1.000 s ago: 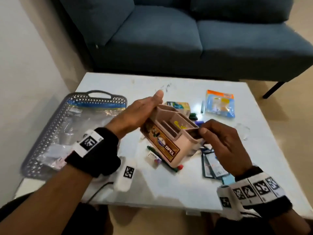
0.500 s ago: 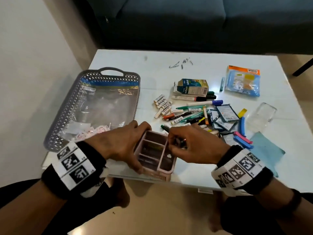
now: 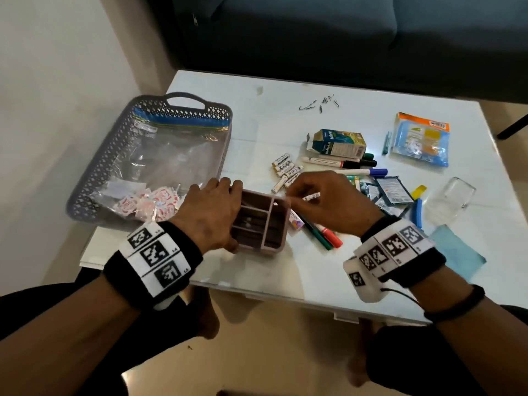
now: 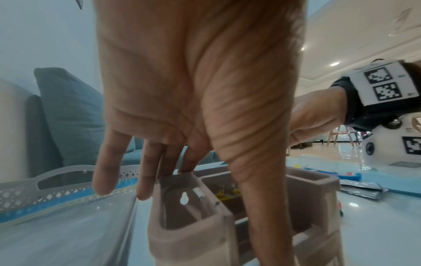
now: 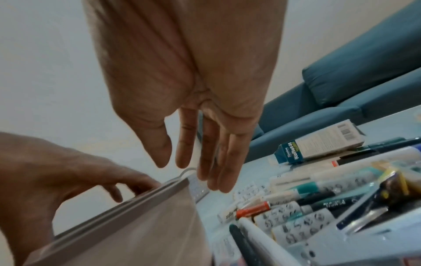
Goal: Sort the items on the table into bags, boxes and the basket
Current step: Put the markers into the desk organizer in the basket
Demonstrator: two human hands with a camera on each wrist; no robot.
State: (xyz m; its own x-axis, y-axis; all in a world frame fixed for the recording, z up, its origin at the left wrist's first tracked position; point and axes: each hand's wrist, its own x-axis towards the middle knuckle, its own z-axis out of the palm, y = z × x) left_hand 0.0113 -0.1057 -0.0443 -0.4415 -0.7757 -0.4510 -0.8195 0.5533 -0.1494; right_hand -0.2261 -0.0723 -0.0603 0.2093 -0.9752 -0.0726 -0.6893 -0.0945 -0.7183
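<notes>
The pink organiser box (image 3: 258, 224), held up and tilted a second ago, now stands upright on the table (image 3: 285, 275) near its front edge, beside the basket (image 3: 120, 155). The left hand (image 3: 211, 212) grips its left wall; the right hand (image 3: 328, 204), fingers straight and empty, hovers over scattered markers (image 3: 323, 235) and batteries (image 3: 285, 172), likely next for sorting.
</notes>
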